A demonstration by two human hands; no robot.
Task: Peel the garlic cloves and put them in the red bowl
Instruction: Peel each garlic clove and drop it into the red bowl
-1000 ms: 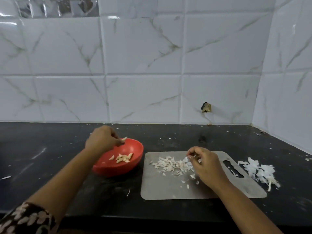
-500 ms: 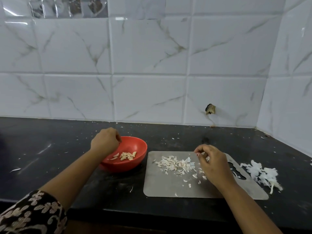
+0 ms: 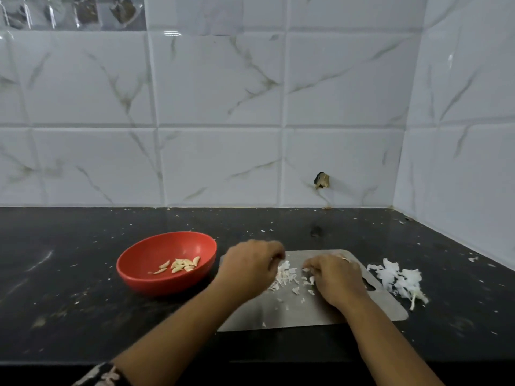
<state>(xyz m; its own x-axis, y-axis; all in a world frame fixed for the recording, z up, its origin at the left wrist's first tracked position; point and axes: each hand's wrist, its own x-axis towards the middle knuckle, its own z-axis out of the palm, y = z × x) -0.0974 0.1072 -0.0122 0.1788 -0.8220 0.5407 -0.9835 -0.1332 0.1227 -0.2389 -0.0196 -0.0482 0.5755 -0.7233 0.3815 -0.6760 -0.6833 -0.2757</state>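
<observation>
The red bowl [image 3: 156, 285] sits on the black counter at the left, with several peeled garlic cloves [image 3: 181, 264] inside. To its right lies a grey metal board [image 3: 306, 313] carrying a small heap of garlic bits and peels [image 3: 287, 275]. My left hand [image 3: 250, 264] is over the board's left end with curled fingers at the heap, blurred by motion, so whether it holds anything is unclear. On the right side of the heap, my right hand [image 3: 334, 277] curls its fingers down, and a small pale garlic piece shows at its far side.
A pile of white papery skins [image 3: 398, 280] lies on the counter [image 3: 83, 316] right of the board. Small peel flecks are scattered over the counter. Tiled walls close the back and right side, and a broken hole [image 3: 322, 180] marks the back wall.
My left hand has left the red bowl and swung right to the heap on the board. My right hand has lowered its fingers onto the heap.
</observation>
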